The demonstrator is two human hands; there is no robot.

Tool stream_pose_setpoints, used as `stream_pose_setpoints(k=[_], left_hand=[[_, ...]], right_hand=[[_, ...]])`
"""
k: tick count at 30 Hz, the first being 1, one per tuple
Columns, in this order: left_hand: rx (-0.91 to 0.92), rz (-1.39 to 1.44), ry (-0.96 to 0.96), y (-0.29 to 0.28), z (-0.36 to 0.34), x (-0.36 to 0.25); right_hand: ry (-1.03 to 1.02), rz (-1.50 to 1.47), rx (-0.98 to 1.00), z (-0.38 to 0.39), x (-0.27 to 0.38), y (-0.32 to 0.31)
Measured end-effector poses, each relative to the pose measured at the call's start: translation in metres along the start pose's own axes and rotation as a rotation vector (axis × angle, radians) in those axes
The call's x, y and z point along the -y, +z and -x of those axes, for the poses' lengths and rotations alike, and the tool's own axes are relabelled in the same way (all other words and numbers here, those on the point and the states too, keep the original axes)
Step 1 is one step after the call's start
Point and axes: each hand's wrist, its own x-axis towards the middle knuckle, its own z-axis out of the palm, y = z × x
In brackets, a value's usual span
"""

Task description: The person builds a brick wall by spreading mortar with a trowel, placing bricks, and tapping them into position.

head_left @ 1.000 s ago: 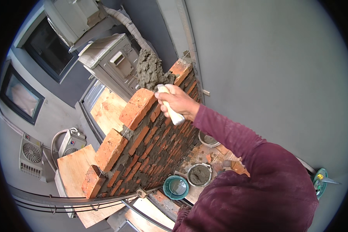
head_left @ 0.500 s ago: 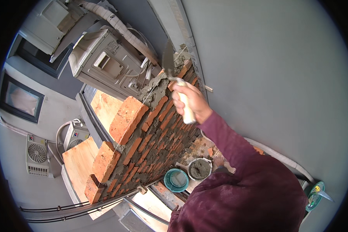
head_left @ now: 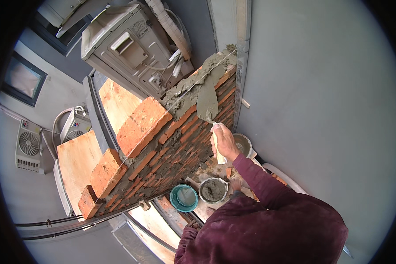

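Observation:
My right hand (head_left: 226, 141) is wrapped round the pale handle of a trowel (head_left: 207, 104). Its blade lies against the mortar (head_left: 183, 91) along the top edge of a brick wall (head_left: 185, 145). A taut string (head_left: 198, 82) runs along that edge, above the mortar. Left of the mortar, a large orange brick (head_left: 141, 123) sits on the wall, followed by a second brick (head_left: 106, 174) and a smaller brick (head_left: 89, 202) stepping down. My left hand (head_left: 192, 225) shows only as a dark sliver beyond the sleeve low in view; its fingers cannot be made out.
On the floor stand a teal bucket (head_left: 183, 198), a bucket of mortar (head_left: 213, 190) and another bucket (head_left: 243, 145) by the grey wall (head_left: 312, 101). An air-conditioner unit (head_left: 132, 48) is close behind the brickwork. Plywood boards (head_left: 81, 158) lie beyond the wall.
My right hand has brought the trowel down and toward me; its blade, raised before, now lies on the mortar, which looks more spread out. The view has shifted too.

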Motion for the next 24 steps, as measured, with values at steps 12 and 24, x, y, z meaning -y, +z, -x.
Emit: stream_pose_setpoints(k=[12,24], left_hand=[[0.163,-0.387,-0.021,-0.028,-0.099,0.024],[0.329,-1.606,0.420,-0.084,-0.183,0.022]], right_hand=[[0.241,0.129,0.020,0.012,0.109,-0.029],[0.447,1.129,0.064,0.012,0.242,0.037]])
